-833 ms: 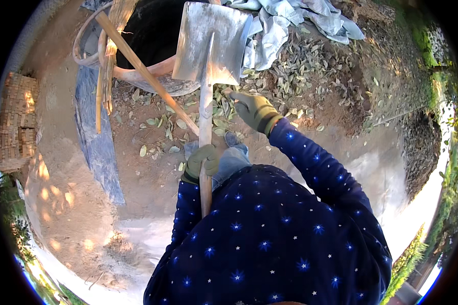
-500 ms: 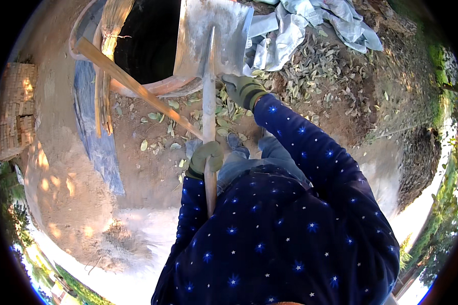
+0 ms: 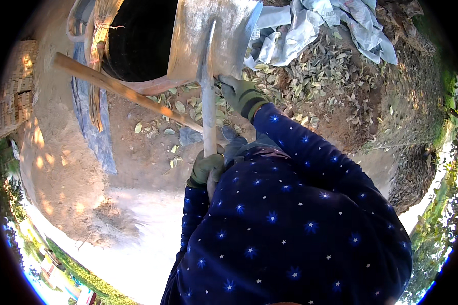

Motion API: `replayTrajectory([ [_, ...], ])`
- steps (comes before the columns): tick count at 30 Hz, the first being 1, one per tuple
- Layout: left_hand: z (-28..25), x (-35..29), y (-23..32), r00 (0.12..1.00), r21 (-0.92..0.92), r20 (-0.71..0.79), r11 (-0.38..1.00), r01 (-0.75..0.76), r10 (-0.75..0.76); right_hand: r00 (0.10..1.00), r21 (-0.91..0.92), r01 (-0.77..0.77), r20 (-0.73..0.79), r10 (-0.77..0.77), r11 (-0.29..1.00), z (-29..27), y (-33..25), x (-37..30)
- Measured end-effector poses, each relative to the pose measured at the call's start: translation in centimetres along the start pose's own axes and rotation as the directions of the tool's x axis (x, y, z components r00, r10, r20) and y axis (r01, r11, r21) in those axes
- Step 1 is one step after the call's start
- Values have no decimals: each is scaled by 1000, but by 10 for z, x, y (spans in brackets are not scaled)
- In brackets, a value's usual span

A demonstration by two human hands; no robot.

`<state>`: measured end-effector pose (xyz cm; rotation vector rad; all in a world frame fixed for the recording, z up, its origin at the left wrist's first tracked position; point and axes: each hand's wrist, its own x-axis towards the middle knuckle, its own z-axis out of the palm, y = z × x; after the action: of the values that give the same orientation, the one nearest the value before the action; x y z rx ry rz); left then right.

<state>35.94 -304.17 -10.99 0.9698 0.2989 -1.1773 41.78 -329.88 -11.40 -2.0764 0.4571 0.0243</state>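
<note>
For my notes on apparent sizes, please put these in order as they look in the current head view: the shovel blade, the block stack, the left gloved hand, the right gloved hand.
1. Shovel blade, even cut off by the frame's top.
2. Block stack, farther away.
3. Right gloved hand and left gloved hand: too alike to rank.

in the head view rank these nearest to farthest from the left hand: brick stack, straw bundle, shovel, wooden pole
1. Shovel: handle held in the left hand.
2. Wooden pole: slants up-left, near end just above the hand.
3. Straw bundle: upper left.
4. Brick stack: far left.
</note>
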Motion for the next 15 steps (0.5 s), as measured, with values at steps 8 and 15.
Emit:
replayTrajectory([
  [8,6,5,3,1000,-95,-10,995,15,-16,998,59,-47,-39,49,997,-1,-1,15],
  [15,2,5,1,999,-49,-32,999,19,-21,997,26,-60,-49,61,998,-3,0,26],
])
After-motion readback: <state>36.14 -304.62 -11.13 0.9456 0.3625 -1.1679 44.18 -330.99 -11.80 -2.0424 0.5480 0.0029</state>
